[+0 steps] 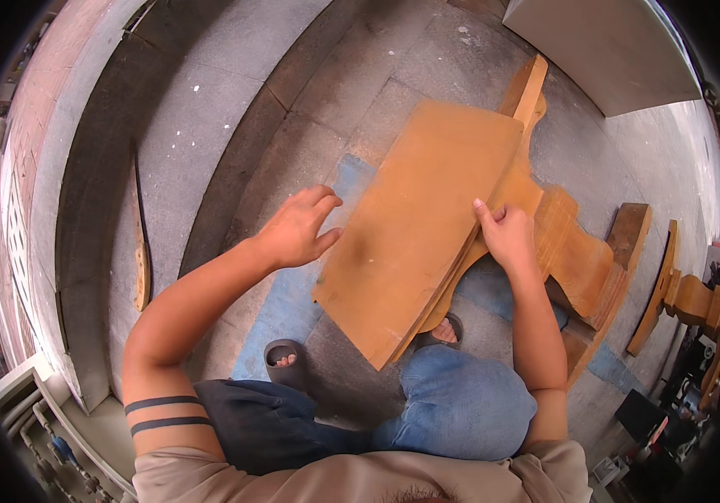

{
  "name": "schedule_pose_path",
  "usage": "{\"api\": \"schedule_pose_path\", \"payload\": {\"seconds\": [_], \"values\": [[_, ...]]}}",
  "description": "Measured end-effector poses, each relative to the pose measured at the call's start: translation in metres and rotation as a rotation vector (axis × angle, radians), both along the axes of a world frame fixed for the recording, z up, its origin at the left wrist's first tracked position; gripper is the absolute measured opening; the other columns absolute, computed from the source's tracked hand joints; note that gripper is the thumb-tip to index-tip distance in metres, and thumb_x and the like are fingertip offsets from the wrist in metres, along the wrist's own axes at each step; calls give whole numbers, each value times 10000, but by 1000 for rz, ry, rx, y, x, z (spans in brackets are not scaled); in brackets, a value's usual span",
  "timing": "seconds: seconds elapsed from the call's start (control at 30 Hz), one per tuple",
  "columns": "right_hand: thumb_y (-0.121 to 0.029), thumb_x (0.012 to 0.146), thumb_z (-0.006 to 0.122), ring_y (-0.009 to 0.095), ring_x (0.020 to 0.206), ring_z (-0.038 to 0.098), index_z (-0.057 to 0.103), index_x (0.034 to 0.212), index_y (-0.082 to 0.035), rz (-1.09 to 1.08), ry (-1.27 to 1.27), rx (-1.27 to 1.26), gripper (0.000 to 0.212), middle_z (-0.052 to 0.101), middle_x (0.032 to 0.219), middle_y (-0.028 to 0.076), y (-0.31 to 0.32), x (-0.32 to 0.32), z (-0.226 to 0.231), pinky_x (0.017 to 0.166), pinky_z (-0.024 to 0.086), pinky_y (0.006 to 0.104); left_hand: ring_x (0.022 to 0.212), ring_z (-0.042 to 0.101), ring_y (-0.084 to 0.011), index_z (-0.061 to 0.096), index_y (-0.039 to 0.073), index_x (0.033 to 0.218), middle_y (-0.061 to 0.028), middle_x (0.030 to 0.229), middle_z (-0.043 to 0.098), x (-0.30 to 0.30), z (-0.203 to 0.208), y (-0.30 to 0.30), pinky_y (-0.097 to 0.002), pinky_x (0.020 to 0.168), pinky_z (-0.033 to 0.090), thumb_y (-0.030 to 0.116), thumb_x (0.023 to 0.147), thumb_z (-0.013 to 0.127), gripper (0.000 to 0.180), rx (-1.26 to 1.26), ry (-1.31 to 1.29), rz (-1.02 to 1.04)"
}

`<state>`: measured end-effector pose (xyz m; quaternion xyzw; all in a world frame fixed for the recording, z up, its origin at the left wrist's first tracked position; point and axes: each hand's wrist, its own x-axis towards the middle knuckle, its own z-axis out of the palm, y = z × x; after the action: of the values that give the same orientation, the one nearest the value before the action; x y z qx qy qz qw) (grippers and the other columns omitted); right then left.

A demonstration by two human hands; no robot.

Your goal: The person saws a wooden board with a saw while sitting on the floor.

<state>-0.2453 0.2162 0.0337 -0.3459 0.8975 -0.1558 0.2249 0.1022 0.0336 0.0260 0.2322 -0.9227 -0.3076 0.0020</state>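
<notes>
- Head view: a tan wooden board (427,201) lies at centre, far end toward one o'clock.
- Left hand (303,226), nine o'clock of it: fingers apart, beside its edge; contact unclear.
- Right hand (511,239), three o'clock: clamped on its edge.
- Wooden-handled blade (141,272), far nine o'clock.

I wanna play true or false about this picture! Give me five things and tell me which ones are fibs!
1. The right hand is at the board's edge. True.
2. The left hand is squeezing the tool with the wooden handle. False: the left hand is empty, and the tool lies farther left.
3. Two dark bands go around the left arm. True.
4. The person wears bright red boots. False: they wear dark sandals.
5. The person wears blue jeans. True.
</notes>
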Motion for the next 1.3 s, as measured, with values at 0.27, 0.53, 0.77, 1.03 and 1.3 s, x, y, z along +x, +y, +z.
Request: {"api": "schedule_pose_path", "payload": {"seconds": [0.27,0.53,0.77,1.03,1.3], "values": [[-449,951,706,460,1461,425,338,1566,96,178,129,28,901,419,1547,344,-29,-47,10,1208,367,494,1403,468,-431,487,7,1502,-236,1509,497,224,82,-18,-518,1185,360,363,913,809,760,-742,-220,738],[-487,955,688,423,1608,181,200,1633,84,-254,95,88,1011,225,1704,298,-74,-18,-49,1304,189,515,1378,491,-436,430,-32,1542,-267,1480,515,328,13,27,-515,1160,384,480,903,811,904,-479,-346,975],[-464,939,708,400,1602,220,308,1616,41,-355,262,-2,935,286,1701,253,-67,18,-60,1279,192,598,1098,611,-368,627,-19,1346,-202,1216,648,351,-16,3,-443,996,489,325,995,750,507,-476,-178,1116],[-449,935,717,425,1595,233,344,1593,59,-329,288,-60,912,300,1686,290,-63,15,-66,1277,184,617,902,625,-228,610,-25,1280,-125,1061,644,215,53,14,-352,801,519,309,1109,553,380,-65,485,882],[-446,955,713,438,1606,193,308,1603,77,-349,251,-52,926,254,1700,300,-66,17,-64,1285,137,630,708,531,-103,585,14,1267,-14,858,562,-22,-34,-4,-277,610,482,443,1134,487,459,1372,641,686]]}}
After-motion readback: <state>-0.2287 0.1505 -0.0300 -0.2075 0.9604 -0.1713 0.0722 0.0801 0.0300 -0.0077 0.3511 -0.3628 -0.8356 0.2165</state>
